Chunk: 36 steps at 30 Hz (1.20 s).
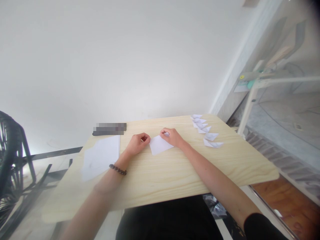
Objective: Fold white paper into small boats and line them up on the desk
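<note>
A small white sheet of paper (160, 146), four-sided, lies on the middle of the wooden table. My left hand (137, 143), with a dark beaded bracelet on the wrist, is closed in a pinch at the sheet's upper left corner. At the sheet's upper right, my right hand (173, 137) pinches the edge, its fingers curled and partly covering the paper. Farther right stand several folded white paper pieces (202, 127) with pointed ends, in a slanting row. The nearest folded piece (213, 143) sits slightly apart from the farther ones.
A stack of white paper (101, 156) lies on the left of the table (160, 180), behind my left forearm. Beyond it is a dark, pixelated long object (109, 129). A white wall (150, 60) rises behind the table. A dark woven chair (12, 160) stands at left.
</note>
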Each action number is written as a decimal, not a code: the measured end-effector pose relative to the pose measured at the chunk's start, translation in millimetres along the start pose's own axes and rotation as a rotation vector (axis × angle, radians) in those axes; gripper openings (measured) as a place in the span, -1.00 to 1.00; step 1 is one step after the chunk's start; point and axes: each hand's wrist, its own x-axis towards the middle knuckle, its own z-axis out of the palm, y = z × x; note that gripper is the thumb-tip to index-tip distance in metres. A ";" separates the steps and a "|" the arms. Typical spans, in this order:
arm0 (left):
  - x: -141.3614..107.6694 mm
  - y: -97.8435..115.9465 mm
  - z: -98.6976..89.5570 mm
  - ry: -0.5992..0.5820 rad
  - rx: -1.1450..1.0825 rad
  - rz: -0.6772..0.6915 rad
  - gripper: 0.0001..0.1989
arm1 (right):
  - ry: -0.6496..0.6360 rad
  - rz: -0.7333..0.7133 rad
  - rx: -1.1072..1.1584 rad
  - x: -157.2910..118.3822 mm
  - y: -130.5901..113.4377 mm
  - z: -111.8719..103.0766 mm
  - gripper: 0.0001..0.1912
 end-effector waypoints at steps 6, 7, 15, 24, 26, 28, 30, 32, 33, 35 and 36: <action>-0.5 3.3 1.3 -0.030 -0.016 0.032 -0.72 | -0.048 0.003 0.014 -1.1 -5.3 7.5 -0.80; -0.6 3.8 1.4 -0.031 -0.017 0.035 -0.72 | -0.056 0.001 0.012 -1.3 -6.1 8.8 -0.80; 0.7 1.0 2.4 -0.014 0.000 0.028 -0.73 | -0.060 -0.042 -0.035 0.9 -3.2 4.9 -0.79; 1.5 -1.2 2.0 -0.021 0.012 0.022 -0.74 | -0.021 0.016 -0.176 2.6 3.5 2.5 -0.80; 1.7 -1.5 2.3 -0.023 0.012 0.030 -0.74 | -0.014 0.033 -0.198 2.6 3.1 4.0 -0.80; 1.9 -1.6 2.8 -0.020 0.016 0.035 -0.75 | -0.009 0.046 -0.211 2.8 2.5 4.8 -0.80; 1.9 -1.4 3.2 -0.014 0.025 0.032 -0.75 | -0.004 0.057 -0.222 2.9 1.8 5.1 -0.80; 1.7 -1.0 3.5 -0.008 0.035 0.029 -0.75 | 0.003 0.068 -0.232 3.0 1.0 5.1 -0.81; 1.6 -0.8 3.5 -0.007 0.037 0.029 -0.75 | 0.007 0.072 -0.236 3.1 0.7 5.1 -0.81; 1.3 -0.6 3.5 -0.011 0.038 0.035 -0.75 | 0.012 0.077 -0.241 2.9 0.4 5.1 -0.80; 1.2 -0.6 3.5 -0.013 0.038 0.039 -0.75 | 0.015 0.077 -0.241 2.8 0.5 5.2 -0.80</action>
